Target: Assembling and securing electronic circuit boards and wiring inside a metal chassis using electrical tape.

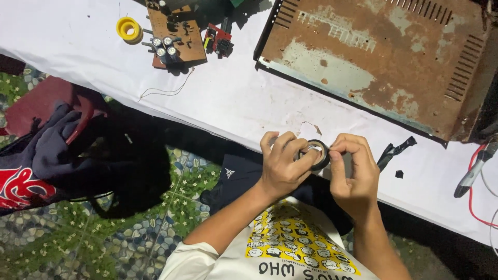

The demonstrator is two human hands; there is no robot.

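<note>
Rusty metal case [373, 57] lies upside down on white tabletop [244, 98]; contents hidden. Tape roll [316, 154] sits at tabletop's near edge, between both hands. Left hand [282, 166] grip closed around roll; right hand [354, 173] fingers pinch its rim.

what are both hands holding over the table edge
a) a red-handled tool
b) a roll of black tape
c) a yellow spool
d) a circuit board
b: the left hand and right hand meet around a roll of black tape, while the yellow spool lies far off on the white table.
</note>
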